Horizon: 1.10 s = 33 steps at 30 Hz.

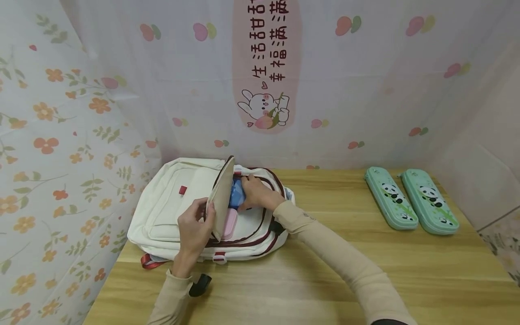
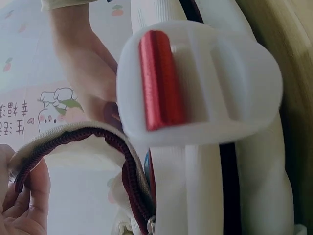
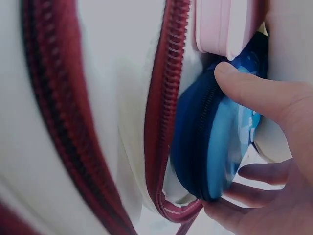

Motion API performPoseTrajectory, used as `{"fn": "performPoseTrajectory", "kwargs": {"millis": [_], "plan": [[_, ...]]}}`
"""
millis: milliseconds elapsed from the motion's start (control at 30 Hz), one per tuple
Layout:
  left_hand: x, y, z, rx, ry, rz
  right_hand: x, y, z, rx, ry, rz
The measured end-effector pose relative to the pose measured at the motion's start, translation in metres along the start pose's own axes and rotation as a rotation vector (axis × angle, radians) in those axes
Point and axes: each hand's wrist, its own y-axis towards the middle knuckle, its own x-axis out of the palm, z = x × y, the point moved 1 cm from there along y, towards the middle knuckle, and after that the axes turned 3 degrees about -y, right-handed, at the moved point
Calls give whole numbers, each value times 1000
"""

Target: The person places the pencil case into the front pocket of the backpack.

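Observation:
A white backpack with dark red zips lies on the table, its front pocket unzipped. My left hand pinches the edge of the pocket's raised flap and holds it up. Inside the pocket, my right hand grips a blue zippered case, thumb on one side and fingers round the other. A pink case with rounded corners sits beside the blue one in the pocket. In the left wrist view the flap's curved zip edge ends between the left hand's thumb and fingers.
Two mint-green pencil cases with pandas lie side by side at the right of the wooden table. A patterned curtain hangs behind. A white buckle with a red strap looms close to the left wrist camera.

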Motion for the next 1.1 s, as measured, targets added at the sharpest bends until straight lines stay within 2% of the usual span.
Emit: {"fn": "performPoseTrajectory", "kwargs": {"millis": [133, 433, 667, 933, 1100], "plan": [[1, 0, -1, -17, 1, 17, -7, -7, 2, 12, -3, -23], [3, -1, 6, -58, -21, -6, -18, -28, 11, 8, 32, -23], [-1, 8, 42, -31, -32, -10, -25, -46, 17, -3, 83, 3], [1, 7, 38, -30, -15, -26, -33, -67, 34, -18, 116, 56], [5, -2, 16, -52, -8, -25, -34, -79, 49, 6, 121, 78]]}}
